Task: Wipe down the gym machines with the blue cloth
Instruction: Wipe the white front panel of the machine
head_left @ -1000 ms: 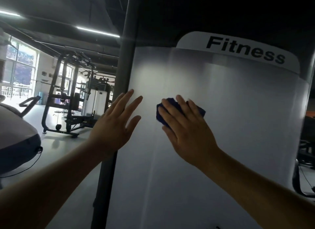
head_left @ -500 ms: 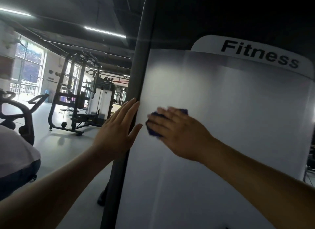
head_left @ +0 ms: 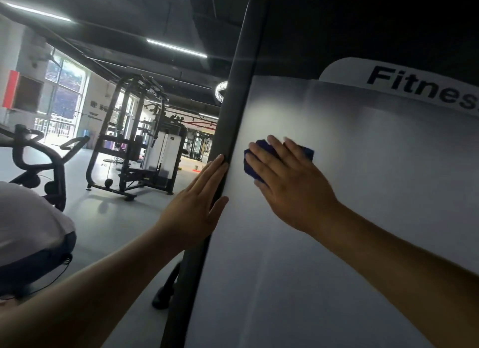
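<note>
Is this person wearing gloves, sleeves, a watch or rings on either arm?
No. The left hand and right hand are ungloved; no sleeve shows anywhere up to the frame edge, and no watch, bracelet or ring is visible.

Deep navy blue cloth (head_left: 263, 145), plain, against a plain pale grey-white machine panel (head_left: 337, 257). Black slanted "Fitness" lettering (head_left: 420, 88) on a white curved label (head_left: 342, 70). Matte dark grey upright post (head_left: 233, 114) along the panel's left edge. Black-framed multi-station rack (head_left: 121, 130) with a white weight-stack cover (head_left: 162, 150). Black exercise bike (head_left: 39, 163). Light grey floor (head_left: 103, 218), unpatterned. Red panel (head_left: 11, 88) on the white far wall (head_left: 26, 49). Black ceiling (head_left: 363, 24) crossed by white strip lights (head_left: 176, 48). White over dark navy on the rounded housing (head_left: 26, 218) at lower left.
</note>
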Motion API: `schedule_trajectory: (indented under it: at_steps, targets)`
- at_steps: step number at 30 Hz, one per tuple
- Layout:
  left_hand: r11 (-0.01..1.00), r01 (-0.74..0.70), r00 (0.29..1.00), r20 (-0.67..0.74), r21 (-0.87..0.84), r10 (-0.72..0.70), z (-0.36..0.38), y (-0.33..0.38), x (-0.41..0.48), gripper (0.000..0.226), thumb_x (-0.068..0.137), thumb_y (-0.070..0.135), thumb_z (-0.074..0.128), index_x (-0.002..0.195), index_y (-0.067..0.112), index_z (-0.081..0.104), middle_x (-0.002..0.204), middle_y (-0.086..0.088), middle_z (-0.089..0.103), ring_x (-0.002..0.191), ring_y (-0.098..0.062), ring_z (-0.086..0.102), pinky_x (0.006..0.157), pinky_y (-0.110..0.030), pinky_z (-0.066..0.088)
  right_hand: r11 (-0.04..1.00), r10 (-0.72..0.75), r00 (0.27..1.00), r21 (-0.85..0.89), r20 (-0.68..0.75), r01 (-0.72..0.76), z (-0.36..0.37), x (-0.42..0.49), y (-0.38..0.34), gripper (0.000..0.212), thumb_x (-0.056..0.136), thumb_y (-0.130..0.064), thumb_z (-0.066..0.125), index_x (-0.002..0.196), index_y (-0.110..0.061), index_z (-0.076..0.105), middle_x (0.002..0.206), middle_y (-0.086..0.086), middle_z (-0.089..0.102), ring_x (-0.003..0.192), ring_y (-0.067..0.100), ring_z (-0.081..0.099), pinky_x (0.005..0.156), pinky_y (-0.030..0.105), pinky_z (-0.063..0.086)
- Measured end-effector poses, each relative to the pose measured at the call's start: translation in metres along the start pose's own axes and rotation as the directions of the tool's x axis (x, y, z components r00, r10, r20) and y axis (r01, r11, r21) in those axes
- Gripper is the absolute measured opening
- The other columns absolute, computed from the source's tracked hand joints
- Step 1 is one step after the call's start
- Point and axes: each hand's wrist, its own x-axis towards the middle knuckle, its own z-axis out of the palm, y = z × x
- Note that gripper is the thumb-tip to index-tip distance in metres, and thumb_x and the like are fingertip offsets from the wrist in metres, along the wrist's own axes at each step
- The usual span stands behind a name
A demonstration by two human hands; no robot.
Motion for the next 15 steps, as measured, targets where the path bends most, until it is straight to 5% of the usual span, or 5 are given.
schedule_trajectory:
  at_steps: [3,8,12,15]
  targets:
    - [0.999,0.001,1.0,-0.016,-0.051,-0.002,0.002,0.002,0.001,0.08,0.113,0.044,0.05,0.176,0.028,0.004,0.182,0.018,-0.006,0.167,-0.007,0.009,0.128,-0.034,0.025,0.972,-0.234,0.965,0.01,0.117,0.234,0.011,-0.004,-0.02,0.057,0.117,-0.04,0.032,0.17,-0.018,0.031,0.178,0.007,0.028,0.164,0.036,0.022,0.134,0.053,0.015]
    - [0.994,0.009,1.0,-0.021,-0.106,-0.012,0.003,-0.001,0.0,0.084,0.112,0.047,0.051,0.176,0.031,-0.001,0.182,0.018,-0.004,0.166,-0.004,0.007,0.129,-0.03,0.021,0.997,0.056,0.998,0.043,0.009,-0.056,0.001,0.019,-0.012,0.058,0.118,-0.043,0.034,0.17,-0.017,0.033,0.177,0.006,0.03,0.165,0.033,0.022,0.135,0.052,0.015]
    - [0.979,0.012,0.999,-0.027,-0.203,-0.018,0.001,0.0,0.0,0.091,0.107,0.04,0.061,0.176,0.027,0.003,0.182,0.006,0.014,0.165,-0.015,0.025,0.13,-0.044,0.037,0.982,-0.148,0.986,0.127,0.083,0.137,0.016,0.014,-0.044,0.059,0.118,-0.046,0.024,0.169,-0.02,0.036,0.176,0.003,0.032,0.165,0.03,0.023,0.136,0.05,0.012]
    - [0.976,0.017,0.999,-0.037,-0.218,-0.026,-0.004,0.002,0.002,0.098,0.101,0.039,0.071,0.175,0.025,0.007,0.179,0.003,0.025,0.159,-0.018,0.039,0.125,-0.046,0.045,0.979,-0.09,0.995,0.187,0.053,0.079,0.015,0.026,-0.038,0.056,0.117,-0.041,0.031,0.169,-0.021,0.036,0.175,0.002,0.033,0.165,0.028,0.024,0.136,0.046,0.01]
